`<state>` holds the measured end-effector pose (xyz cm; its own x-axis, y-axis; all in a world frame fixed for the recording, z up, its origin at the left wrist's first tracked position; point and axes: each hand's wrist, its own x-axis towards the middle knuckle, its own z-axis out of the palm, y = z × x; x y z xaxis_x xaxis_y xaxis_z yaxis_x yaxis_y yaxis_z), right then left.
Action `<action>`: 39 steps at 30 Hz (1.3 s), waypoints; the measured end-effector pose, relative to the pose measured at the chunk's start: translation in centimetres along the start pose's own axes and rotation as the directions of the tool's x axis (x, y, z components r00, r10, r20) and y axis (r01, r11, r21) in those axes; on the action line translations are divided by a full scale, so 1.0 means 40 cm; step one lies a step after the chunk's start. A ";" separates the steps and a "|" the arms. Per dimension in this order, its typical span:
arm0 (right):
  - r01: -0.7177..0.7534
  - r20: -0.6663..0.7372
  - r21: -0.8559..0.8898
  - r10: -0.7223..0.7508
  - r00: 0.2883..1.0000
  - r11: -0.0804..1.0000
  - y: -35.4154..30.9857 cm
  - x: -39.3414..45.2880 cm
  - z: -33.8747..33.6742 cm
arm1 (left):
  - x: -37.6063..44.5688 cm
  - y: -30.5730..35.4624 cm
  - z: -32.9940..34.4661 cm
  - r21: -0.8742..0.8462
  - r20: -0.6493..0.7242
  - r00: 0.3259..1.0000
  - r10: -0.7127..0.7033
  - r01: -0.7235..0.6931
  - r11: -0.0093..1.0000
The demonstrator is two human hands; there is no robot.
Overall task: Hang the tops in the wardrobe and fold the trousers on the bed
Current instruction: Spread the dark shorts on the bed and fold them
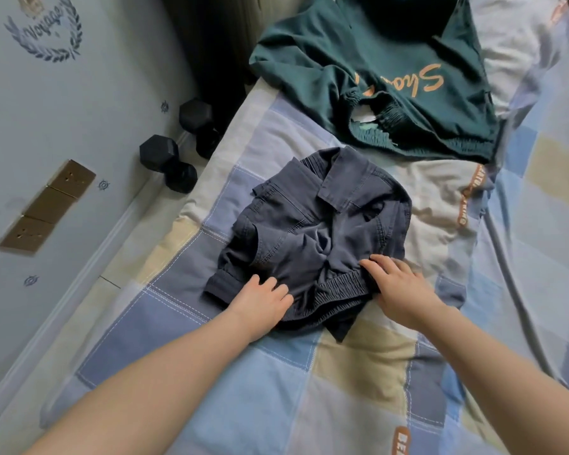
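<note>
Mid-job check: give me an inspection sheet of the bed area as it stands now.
Surface: checked bedcover, wrinkled.
Job's things: dark grey trousers bunched mid-bed; green top with orange lettering lies beyond, spread out.
Clutter: two black dumbbells on the floor beside the bed.
Grippers: left hand and right hand both rest on the trousers' near edge, at the elastic waistband.
Cables: nothing seen.
Surroundings: wall with gold socket plates; no wardrobe in view.

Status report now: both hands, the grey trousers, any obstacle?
Left hand and right hand on grey trousers, fingers curled into cloth. Trousers bunched on bed, not yet folded. Green top lies beyond, apart.
</note>
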<state>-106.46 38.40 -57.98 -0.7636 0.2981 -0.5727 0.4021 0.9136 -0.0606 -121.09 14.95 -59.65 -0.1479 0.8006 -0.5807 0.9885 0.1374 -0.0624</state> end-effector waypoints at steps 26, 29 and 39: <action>-0.117 -0.287 0.890 0.741 0.607 0.441 -0.140 -0.752 -0.336 | -0.600 -0.093 -0.487 -0.642 -0.289 0.940 -0.180 -0.050 0.765; 0.066 -0.167 0.986 0.834 0.525 0.156 -0.173 -0.816 -0.411 | -0.653 -0.048 -0.582 -0.694 -0.279 0.938 -0.206 -0.049 0.718; 0.494 -0.258 0.867 0.793 0.552 -0.063 -0.230 -1.155 -0.704 | -0.738 0.190 -0.890 -0.774 -0.073 0.940 0.334 -0.265 0.575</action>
<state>-89.11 24.00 -7.92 -0.2329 0.9603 -0.1537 0.0351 -0.1497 -0.9881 -110.27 13.14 -14.10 0.1887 0.8410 -0.5070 0.5846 0.3187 0.7461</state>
